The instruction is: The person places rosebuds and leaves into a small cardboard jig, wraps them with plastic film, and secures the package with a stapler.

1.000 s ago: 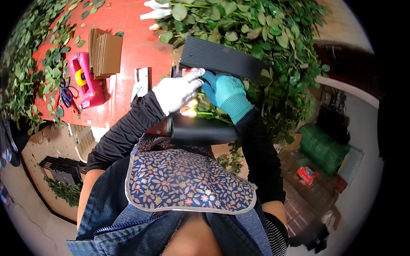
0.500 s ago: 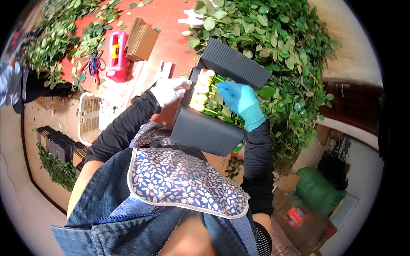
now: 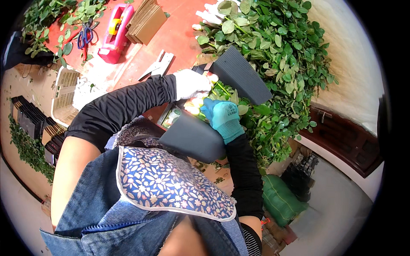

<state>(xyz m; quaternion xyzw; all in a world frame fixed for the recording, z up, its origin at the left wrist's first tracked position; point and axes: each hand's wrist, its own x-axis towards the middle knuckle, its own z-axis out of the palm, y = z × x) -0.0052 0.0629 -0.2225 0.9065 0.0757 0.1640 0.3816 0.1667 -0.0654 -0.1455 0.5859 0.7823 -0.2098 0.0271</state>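
Note:
Pale yellow and pink rose buds point(image 3: 195, 102) lie with green stems inside a dark grey corrugated wrapper, between its raised far flap point(image 3: 242, 73) and its near flap point(image 3: 193, 135). My left hand point(image 3: 192, 84), in a white glove, is over the buds at the upper left, its fingers curled down and closed among them. Beside the lower buds is my right hand point(image 3: 224, 116), in a teal glove, with its fingers bent together against the flowers. What lies within either set of fingers is mostly hidden.
Leafy rose stems point(image 3: 282, 64) are heaped on the right of the red table point(image 3: 181, 38). Farther left are a white metal tool point(image 3: 159, 65), folded brown cardboard point(image 3: 147, 23), a pink tape dispenser point(image 3: 116, 34) and scissors point(image 3: 85, 36). A white basket point(image 3: 64, 96) stands at left.
My left hand has moved from the wrapper's left edge onto the buds, its fingers curling in. My right hand has come down and left toward the lower buds. The whole view has shifted.

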